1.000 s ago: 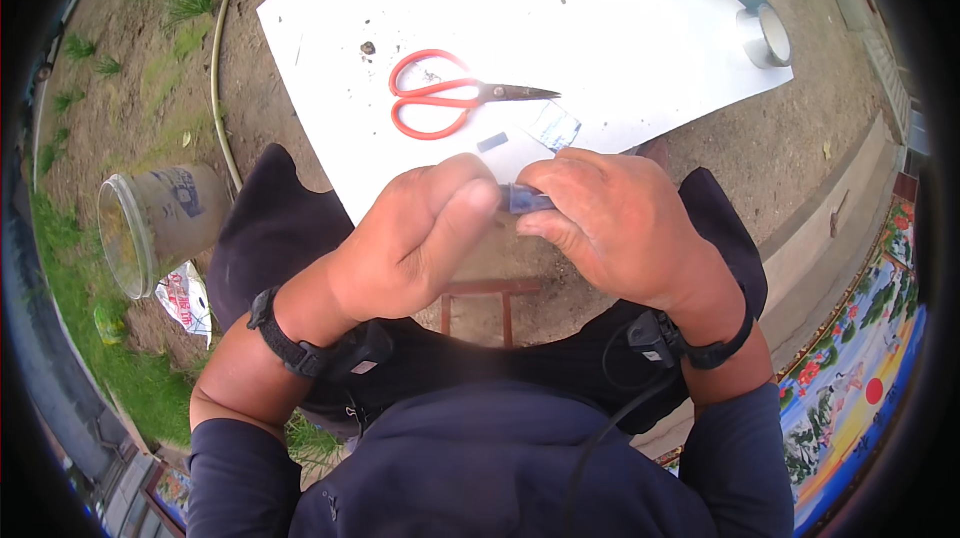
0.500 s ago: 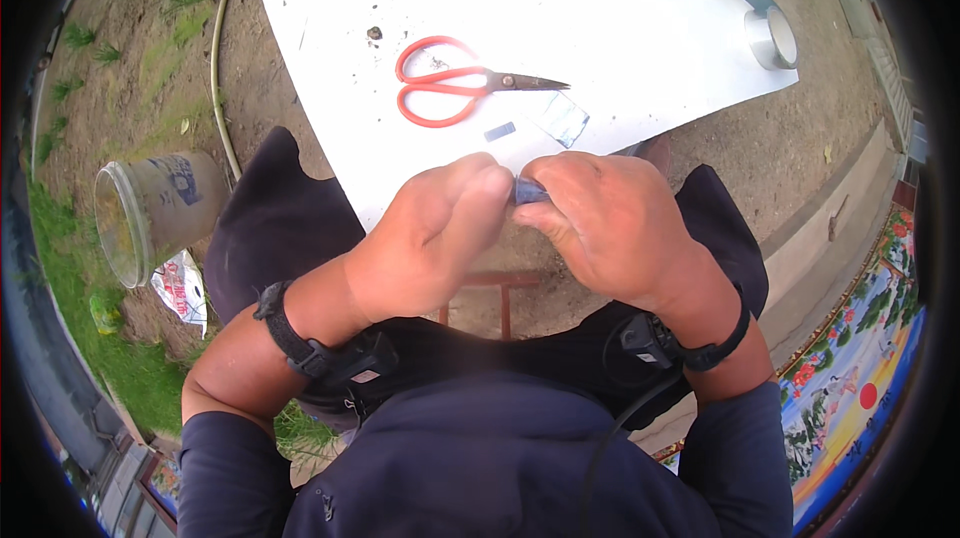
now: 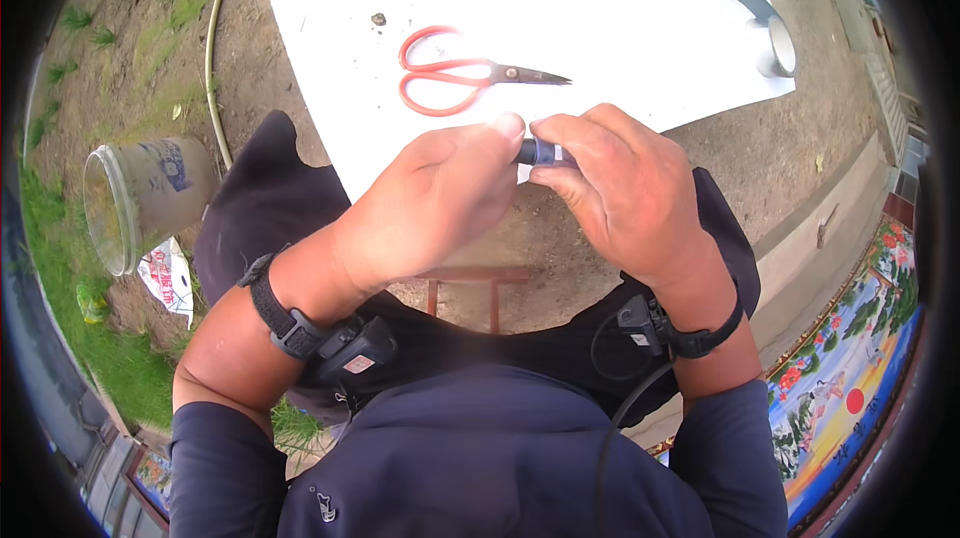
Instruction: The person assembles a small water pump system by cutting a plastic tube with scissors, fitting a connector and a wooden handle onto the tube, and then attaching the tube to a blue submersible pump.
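Note:
Over the near edge of a white tabletop (image 3: 620,48), my two hands meet around a small cylindrical piece (image 3: 555,154) with a blue-grey wrap and a darker, thinner end. My right hand (image 3: 635,188) pinches the wrapped part between thumb and fingers. Closed around the darker end is my left hand (image 3: 430,198), its fingertips mostly hidden and slightly blurred. Just beyond the hands lie scissors (image 3: 510,74) with red handles, blades pointing right. What kind of piece I hold cannot be made out.
A tape roll (image 3: 766,58) stands at the table's right edge, beside a dark grey strip (image 3: 750,0). A small dark lump (image 3: 378,20) lies left of the scissors. On the ground at left are a clear bucket (image 3: 165,183), a white bag (image 3: 163,278) and a hose (image 3: 212,68).
Both hands have shifted slightly away from my body. More of the held piece, including its darker end, shows between them. They now cover the small clear packet and dark strip seen before.

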Tool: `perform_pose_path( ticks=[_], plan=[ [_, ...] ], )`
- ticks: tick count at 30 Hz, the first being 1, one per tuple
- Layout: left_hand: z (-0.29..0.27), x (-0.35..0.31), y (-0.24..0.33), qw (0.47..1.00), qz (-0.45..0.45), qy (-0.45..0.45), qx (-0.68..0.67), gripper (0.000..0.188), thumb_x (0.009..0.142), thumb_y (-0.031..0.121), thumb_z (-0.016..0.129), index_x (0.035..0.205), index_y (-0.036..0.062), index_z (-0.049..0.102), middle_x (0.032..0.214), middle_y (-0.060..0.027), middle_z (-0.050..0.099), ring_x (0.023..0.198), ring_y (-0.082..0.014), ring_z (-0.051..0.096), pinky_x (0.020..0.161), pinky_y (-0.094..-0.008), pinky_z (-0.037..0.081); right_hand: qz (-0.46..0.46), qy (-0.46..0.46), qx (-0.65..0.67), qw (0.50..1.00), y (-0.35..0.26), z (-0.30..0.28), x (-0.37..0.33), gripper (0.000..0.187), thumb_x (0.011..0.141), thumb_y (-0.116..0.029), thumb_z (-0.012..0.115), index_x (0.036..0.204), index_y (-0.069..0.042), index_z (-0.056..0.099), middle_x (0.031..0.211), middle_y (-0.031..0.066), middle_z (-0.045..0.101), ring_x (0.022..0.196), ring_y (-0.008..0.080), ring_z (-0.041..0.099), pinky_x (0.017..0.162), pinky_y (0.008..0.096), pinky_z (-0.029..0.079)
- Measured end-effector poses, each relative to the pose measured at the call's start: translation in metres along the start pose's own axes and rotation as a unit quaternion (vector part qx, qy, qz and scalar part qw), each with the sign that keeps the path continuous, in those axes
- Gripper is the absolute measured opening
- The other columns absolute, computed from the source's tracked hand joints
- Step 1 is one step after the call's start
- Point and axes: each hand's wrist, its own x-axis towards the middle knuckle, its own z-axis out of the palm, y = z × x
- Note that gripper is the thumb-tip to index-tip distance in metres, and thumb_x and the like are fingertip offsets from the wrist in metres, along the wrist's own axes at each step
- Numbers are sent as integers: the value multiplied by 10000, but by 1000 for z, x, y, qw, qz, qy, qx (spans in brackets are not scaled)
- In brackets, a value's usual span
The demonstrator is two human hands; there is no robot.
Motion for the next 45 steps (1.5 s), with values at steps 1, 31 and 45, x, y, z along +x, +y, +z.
perform_pose_path(
  ticks=[1, 31, 45],
  plan=[
    [0, 1, 0, 1000, -2, 0, 0, 545, 1112, 437, 312, 676, 115, 368, 550, 28, 343, 488, -77, 281, 474, -248, 254, -2, 13, -1, 1000, 2, 1, 0, 288, 823, -188, 755, 1076, -105, 646, 811, 62, 573, 689, 266, 619, 588, 371, 509],
    [-19, 8, -9, 779, 347, 24, 521, 164, 1012, 176, 550, 1015, 12, 550, 825, -151, 589, 672, -365, 601, 613, -427, 483, 67, -114, 162, 978, -5, -16, 0, 198, 938, -232, 629, 926, -36, 611, 841, 147, 635, 821, 367, 634, 696, 453, 504],
    [-7, -3, -28, 875, 292, 30, 384, 221, 1024, 225, 512, 943, 25, 560, 722, -178, 592, 625, -414, 604, 571, -461, 483, 8, -123, 14, 992, -19, -20, 3, 186, 912, -263, 647, 910, -86, 590, 707, 76, 576, 675, 290, 637, 583, 405, 491]
  ],
)
